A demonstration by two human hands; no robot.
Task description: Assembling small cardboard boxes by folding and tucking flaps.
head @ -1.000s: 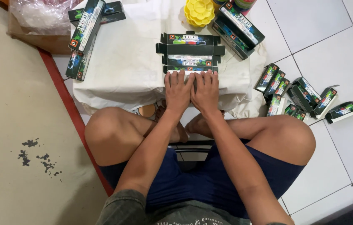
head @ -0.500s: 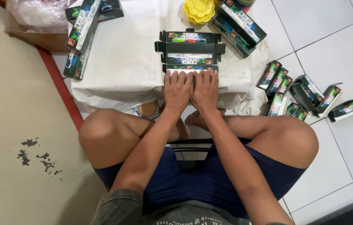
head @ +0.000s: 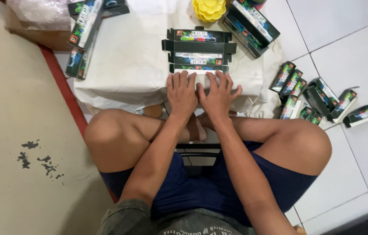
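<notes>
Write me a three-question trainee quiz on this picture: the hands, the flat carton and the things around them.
1. True or false: both hands press on the near edge of the unfolded flat carton.
2. What lies on the white tiles to the person's right? A. folded small boxes B. scissors C. a tape roll
3. Fill in: the yellow flower-shaped thing sits at the ____ edge of the white cloth.

Key:
1. True: the left hand and right hand lie side by side, palms down, on it.
2. A: the folded small boxes.
3. far
</notes>
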